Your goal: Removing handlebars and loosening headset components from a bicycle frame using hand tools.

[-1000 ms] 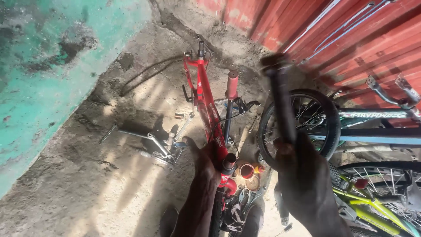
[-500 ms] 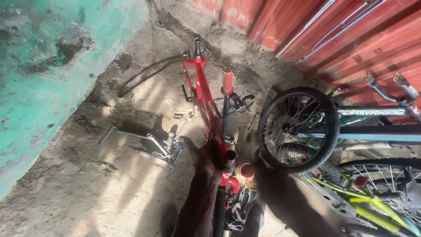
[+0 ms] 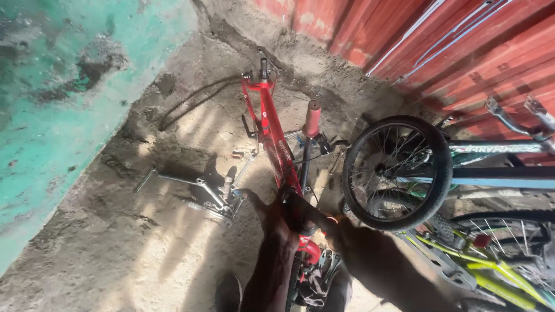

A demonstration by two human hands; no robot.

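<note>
A red bicycle frame (image 3: 269, 124) lies on the dirt ground, its head tube pointing away from me. My left hand (image 3: 279, 216) is wrapped around the frame's lower end. My right hand (image 3: 342, 232) rests just right of it, close against the frame by a small orange object (image 3: 332, 219). The fingers of my right hand are dark and partly hidden, so I cannot make out what they hold. A pink-capped tube (image 3: 313, 118) stands up from the frame.
A spoked wheel with a black tyre (image 3: 442, 173) stands close on the right, on a blue bicycle (image 3: 503, 180). A yellow-green bicycle (image 3: 497, 280) lies below it. A metal crank part (image 3: 214, 197) lies left of the frame. A teal wall (image 3: 58, 115) and red corrugated sheeting (image 3: 462, 52) border the ground.
My right hand held a dark tool raised a second ago, left view, and is now down beside the frame. The left hand stayed on the frame.
</note>
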